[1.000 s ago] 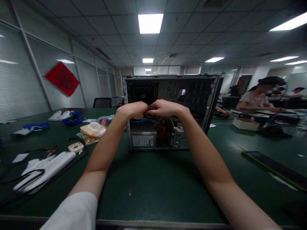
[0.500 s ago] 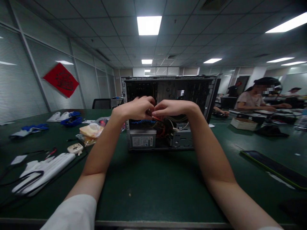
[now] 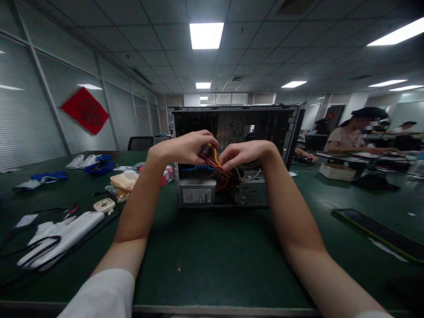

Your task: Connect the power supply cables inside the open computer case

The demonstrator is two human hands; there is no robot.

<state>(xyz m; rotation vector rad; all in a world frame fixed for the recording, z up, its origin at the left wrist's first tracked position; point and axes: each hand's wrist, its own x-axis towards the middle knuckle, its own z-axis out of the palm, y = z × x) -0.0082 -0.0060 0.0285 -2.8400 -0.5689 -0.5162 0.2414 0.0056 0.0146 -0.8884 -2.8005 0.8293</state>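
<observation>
An open computer case (image 3: 232,206) stands on the green table, its inside facing me. My left hand (image 3: 195,145) is closed around a bundle of multicoloured power cables (image 3: 211,157) in front of the case's opening. On the lower side of that bundle, the fingers of my right hand (image 3: 236,155) are pinched around the wires. Below my left hand sits the power supply (image 3: 198,193) with its printed label. A metal drive cage (image 3: 252,192) is at the lower right of the case, with pale cables near it. The end of the bundle is hidden by my left hand.
To the left lie a white power strip (image 3: 66,238), a pale plug adapter (image 3: 104,205), a plastic bag of items (image 3: 124,183) and blue-white gloves (image 3: 41,180). At right are a phone (image 3: 377,232) and an open box (image 3: 337,171). A co-worker (image 3: 351,134) sits beyond.
The cable bundle, mostly hidden before, now shows spread between my hands. My right hand has shifted slightly right and down, away from my left fingers.
</observation>
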